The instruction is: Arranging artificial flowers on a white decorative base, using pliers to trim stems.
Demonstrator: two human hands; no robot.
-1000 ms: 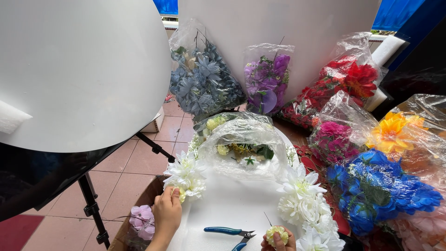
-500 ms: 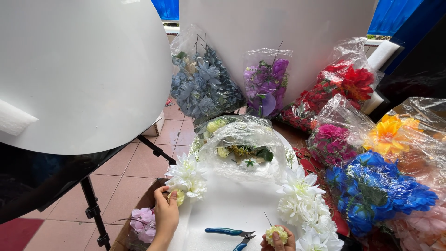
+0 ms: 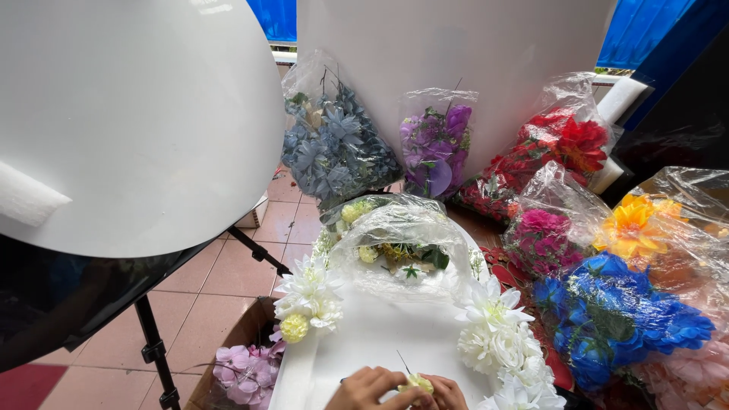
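Observation:
At the bottom edge, my left hand [image 3: 367,389] and my right hand [image 3: 446,392] meet around a small pale yellow artificial flower [image 3: 415,383] with a thin wire stem sticking up. Both hands hold it over a white foam board [image 3: 372,338]. On the board's left edge sits a cluster of white flowers [image 3: 310,292] with a small yellow flower [image 3: 295,327] below it. More white flowers [image 3: 497,334] line the board's right edge.
A clear bag of yellow and green flowers [image 3: 399,243] lies at the board's far end. Bags of grey-blue [image 3: 334,140], purple [image 3: 437,144], red [image 3: 554,148], magenta [image 3: 543,231], orange [image 3: 645,220] and blue flowers [image 3: 623,311] surround it. A large white round board on a black stand [image 3: 156,349] stands left. Pink flowers [image 3: 247,372] lie in a cardboard box.
My left hand left the yellow flower at the white cluster and came right to join my right hand on the small yellow flower. The blue-handled cutters are now out of sight.

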